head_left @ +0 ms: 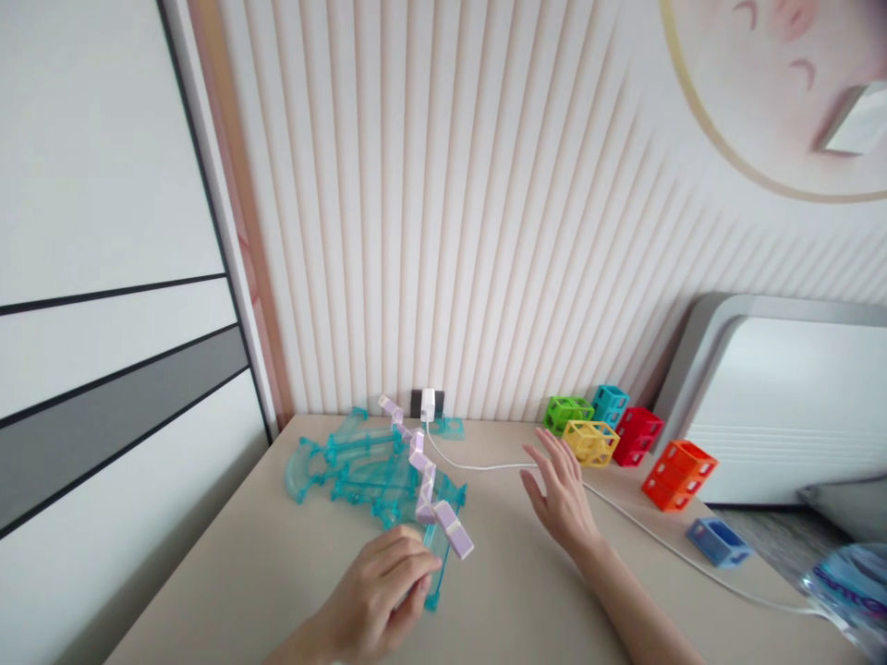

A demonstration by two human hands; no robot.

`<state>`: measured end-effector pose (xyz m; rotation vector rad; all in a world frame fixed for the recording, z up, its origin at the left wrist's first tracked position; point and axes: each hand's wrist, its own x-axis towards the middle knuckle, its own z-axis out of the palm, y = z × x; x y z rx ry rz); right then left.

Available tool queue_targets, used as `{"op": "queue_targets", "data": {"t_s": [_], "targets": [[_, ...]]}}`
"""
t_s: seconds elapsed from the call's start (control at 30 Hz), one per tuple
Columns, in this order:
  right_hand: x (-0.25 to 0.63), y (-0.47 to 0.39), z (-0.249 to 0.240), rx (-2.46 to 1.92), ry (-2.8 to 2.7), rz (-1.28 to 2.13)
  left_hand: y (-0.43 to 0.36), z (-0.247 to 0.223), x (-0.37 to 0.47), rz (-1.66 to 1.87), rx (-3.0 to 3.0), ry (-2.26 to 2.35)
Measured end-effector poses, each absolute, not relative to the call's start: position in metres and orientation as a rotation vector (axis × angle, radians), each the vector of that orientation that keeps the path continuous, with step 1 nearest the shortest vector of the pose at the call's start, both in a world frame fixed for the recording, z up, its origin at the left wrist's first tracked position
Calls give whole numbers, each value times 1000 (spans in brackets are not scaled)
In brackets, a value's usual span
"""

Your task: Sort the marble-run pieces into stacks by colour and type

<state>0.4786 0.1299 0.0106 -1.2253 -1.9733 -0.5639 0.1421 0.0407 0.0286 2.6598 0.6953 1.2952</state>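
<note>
My left hand (pixel 384 591) is closed, with its fingers curled and pressed together. Its fingertips are beside a translucent turquoise plastic piece (pixel 442 573), and whatever they may hold is hidden. Just above that hand, a lilac-and-white folding snake puzzle (pixel 425 489) zigzags across a spread of turquoise plastic parts (pixel 370 462). My right hand (pixel 560 489) is open, fingers spread, over or beside the white cable (pixel 478 466); I cannot tell whether it touches the cable or the table. Nothing shows in its grasp. A yellow block frame (pixel 590 443) lies just past its fingers.
Along the right of the table (pixel 513 600) stand green (pixel 568 413), teal (pixel 610 405), red (pixel 637 436), orange (pixel 679 476) and blue (pixel 719 541) block frames. A white charger (pixel 428 404) sits in the wall socket. At the right edge lies a plastic packet (pixel 849 591).
</note>
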Motion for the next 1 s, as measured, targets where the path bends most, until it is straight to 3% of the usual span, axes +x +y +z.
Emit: {"op": "queue_targets", "data": {"t_s": [0.17,0.33,0.57,0.8,1.0], "targets": [[422,93,22,-881,-2267,-217,43,29,143,1219,2664,764],[371,61,31,-883,-2315,79,44,25,146,1126,2670,838],[351,52,25,-1066,-2168,7,44,24,144,1249,2642,916],[338,59,11,-1210,-2164,-174,52,37,123,1685,2675,852],[341,65,6,-1154,-2148,44,65,37,113,1730,2548,1215]]}}
